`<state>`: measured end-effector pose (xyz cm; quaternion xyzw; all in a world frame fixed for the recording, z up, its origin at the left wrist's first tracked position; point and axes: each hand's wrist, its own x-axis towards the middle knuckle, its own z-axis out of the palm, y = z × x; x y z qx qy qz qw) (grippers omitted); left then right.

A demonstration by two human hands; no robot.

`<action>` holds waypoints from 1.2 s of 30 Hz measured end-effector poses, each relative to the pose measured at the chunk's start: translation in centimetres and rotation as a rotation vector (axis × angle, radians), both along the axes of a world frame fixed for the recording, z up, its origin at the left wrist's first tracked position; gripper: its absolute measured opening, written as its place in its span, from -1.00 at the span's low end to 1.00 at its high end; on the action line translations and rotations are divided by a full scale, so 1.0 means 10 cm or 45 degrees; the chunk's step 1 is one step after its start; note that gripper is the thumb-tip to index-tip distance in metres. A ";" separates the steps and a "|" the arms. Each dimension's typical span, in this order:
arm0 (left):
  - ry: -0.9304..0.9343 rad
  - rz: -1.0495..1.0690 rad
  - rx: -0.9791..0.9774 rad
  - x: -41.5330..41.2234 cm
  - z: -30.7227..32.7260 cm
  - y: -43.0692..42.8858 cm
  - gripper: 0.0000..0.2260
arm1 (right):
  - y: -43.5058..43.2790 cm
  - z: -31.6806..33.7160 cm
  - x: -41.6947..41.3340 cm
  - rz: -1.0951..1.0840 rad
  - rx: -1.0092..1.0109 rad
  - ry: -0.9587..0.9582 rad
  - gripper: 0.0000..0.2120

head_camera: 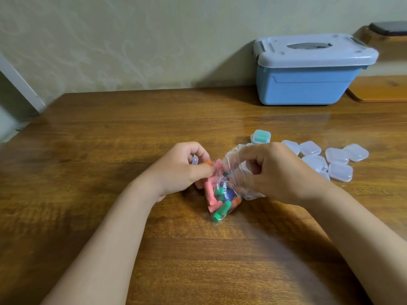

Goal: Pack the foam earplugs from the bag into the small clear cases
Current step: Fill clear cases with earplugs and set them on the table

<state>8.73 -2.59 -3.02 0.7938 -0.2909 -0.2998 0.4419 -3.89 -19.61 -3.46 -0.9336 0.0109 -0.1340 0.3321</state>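
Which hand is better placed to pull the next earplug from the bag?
Left, likely: the left hand, holding a clear case, has its fingertips at the bag mouth beside the pink earplugs; the right hand is busy pinching the bag.

Forearms bare, extended forward; left hand (187, 170), right hand (273, 170) close together, fingers curled, pinching.

The left hand (180, 170) and right hand (275, 172) pinch the clear bag (236, 157) of coloured earplugs (220, 211) on the table (110, 139). Small cases (337, 166) cluster at 3 o'clock, and a blue storage box (308, 84) stands at 1 o'clock.
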 end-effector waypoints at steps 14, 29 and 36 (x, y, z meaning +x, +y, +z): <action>-0.453 0.008 0.116 0.05 -0.11 -0.02 -0.93 | -0.08 0.06 -0.02 0.035 -0.193 0.100 -0.75; -0.527 0.019 0.139 0.09 -0.15 -0.01 -0.95 | -0.12 -0.02 0.02 -0.121 -0.130 0.097 -0.58; -0.602 0.084 0.230 0.12 -0.15 0.00 -0.96 | -0.21 0.11 -0.04 -0.175 0.344 0.109 -0.87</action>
